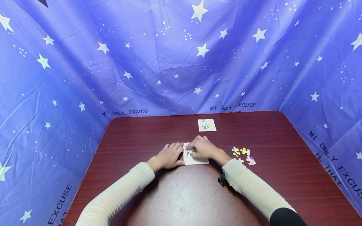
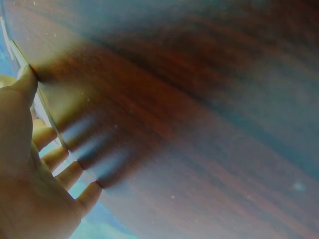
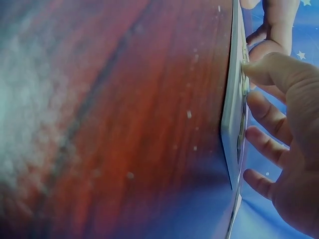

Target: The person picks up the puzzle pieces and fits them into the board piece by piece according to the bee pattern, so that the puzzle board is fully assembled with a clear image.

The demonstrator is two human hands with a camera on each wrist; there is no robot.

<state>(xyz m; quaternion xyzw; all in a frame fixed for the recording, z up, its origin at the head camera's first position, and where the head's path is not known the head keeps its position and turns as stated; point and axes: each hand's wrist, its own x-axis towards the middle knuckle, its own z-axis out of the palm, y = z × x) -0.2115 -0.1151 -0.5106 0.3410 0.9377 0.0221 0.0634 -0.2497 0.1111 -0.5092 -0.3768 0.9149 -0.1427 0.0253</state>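
A small white puzzle board (image 1: 199,161) lies flat on the table, with a few coloured jigsaw pieces (image 1: 189,153) set on its upper left part. My left hand (image 1: 170,156) rests palm down along the board's left side. Its thumb touches the near left corner and its fingertips the far left one. Over the board my right hand (image 1: 203,148) reaches in from the right. Thumb and index finger (image 1: 190,146) touch the laid pieces. The right wrist view shows the thumb (image 3: 259,70) pressing at the board's top face, the other fingers loosely spread.
To the right lie several loose jigsaw pieces (image 1: 244,152), yellow, pink and blue. A square picture card (image 1: 207,125) lies near the far edge of the dark red table (image 1: 181,194). Blue curtains (image 1: 158,62) with white stars surround the table at the back and sides.
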